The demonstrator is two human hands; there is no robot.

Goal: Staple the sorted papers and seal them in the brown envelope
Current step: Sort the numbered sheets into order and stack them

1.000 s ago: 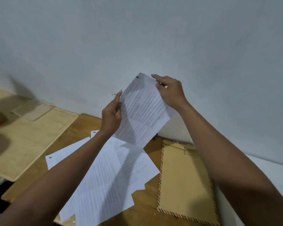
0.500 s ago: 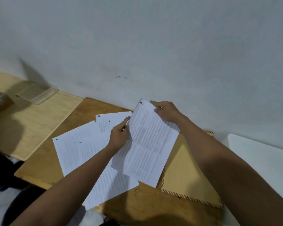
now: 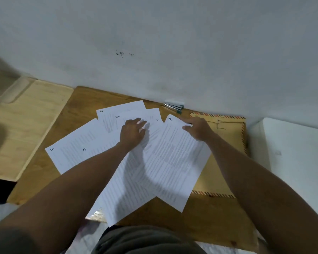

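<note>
1. Papers: white printed sheets with handwritten numbers (image 3: 136,162) lie fanned over the brown wooden tabletop (image 3: 209,220) in the centre of the frame, not yet squared.
2. Left hand (image 3: 132,133) rests flat on the middle sheets; its grip is open, fingers spread.
3. Right hand (image 3: 198,128) presses the sheet marked 1 (image 3: 176,158) near its top corner; fingers look nearly straight, holding nothing.
4. Brown paper envelope with striped border (image 3: 226,140) lies at centre right, partly under that sheet.
5. Small dark stapler (image 3: 173,107) lies against the wall, above the papers.
6. Advice: gather sheets in number order, tap the edges even, then staple one corner.
</note>
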